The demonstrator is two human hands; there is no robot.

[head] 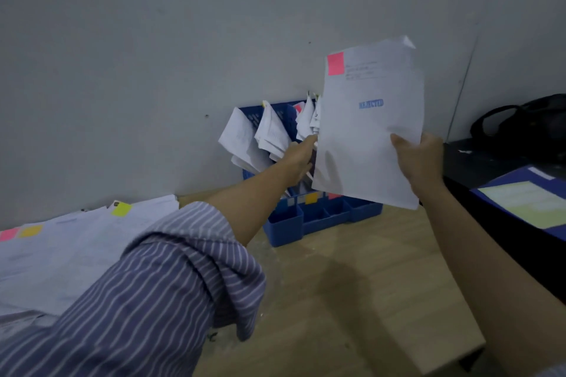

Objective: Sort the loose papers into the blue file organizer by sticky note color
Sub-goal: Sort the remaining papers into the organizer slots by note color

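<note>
The right hand [419,159] grips a white sheet with a pink sticky note [367,119] before the blue plastic file organizer [309,217], hiding its right slots; the left hand [298,159] reaches among its filed papers [269,135], grip unclear; loose tagged papers [61,251] lie leftward.

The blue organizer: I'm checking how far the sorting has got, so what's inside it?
The blue organizer holds several bent white papers in its upright slots. The held sheet and the left hand cover its right side, so that part cannot be seen.
</note>
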